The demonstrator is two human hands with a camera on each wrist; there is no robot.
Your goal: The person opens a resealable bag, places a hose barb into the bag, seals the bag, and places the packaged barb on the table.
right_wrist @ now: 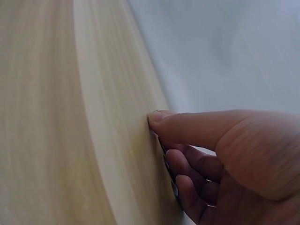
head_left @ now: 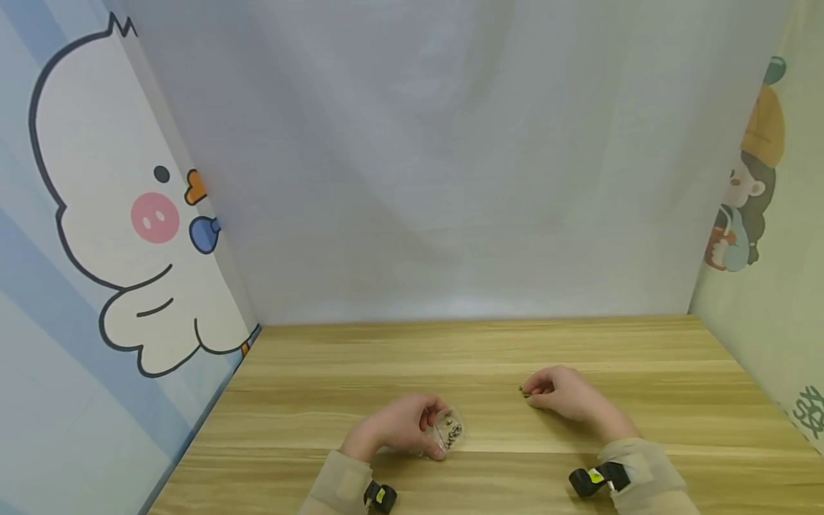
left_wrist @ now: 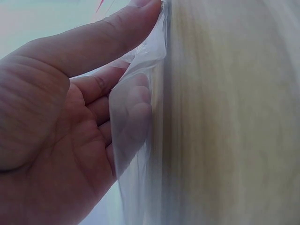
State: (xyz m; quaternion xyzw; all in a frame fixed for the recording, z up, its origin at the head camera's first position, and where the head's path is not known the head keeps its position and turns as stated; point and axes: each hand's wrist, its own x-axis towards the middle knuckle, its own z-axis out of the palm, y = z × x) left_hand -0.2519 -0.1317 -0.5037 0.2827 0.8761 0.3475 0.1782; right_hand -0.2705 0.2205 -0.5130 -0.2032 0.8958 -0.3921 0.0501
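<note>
My left hand (head_left: 400, 425) holds a small clear plastic bag (head_left: 460, 420) by its near side, thumb on one edge and fingers on the other. Inside the bag lie several small shiny metal pieces (head_left: 454, 433), screw-like but too small to tell. In the left wrist view the clear film (left_wrist: 130, 136) hangs in front of the curled fingers, close to the table. Farther right, my right hand (head_left: 565, 393) is down at the tabletop, thumb and forefinger pinching at a few small metal pieces (head_left: 524, 392). The right wrist view shows the thumb tip (right_wrist: 158, 116) against the forefinger, mostly hiding those pieces.
Both hands work over a wood-grain table (head_left: 360, 357). A pale grey curtain (head_left: 450, 179) hangs along its back edge. Printed panels stand on the left (head_left: 96, 179) and right (head_left: 740, 315). Each wrist wears a strapped black camera (head_left: 589, 481).
</note>
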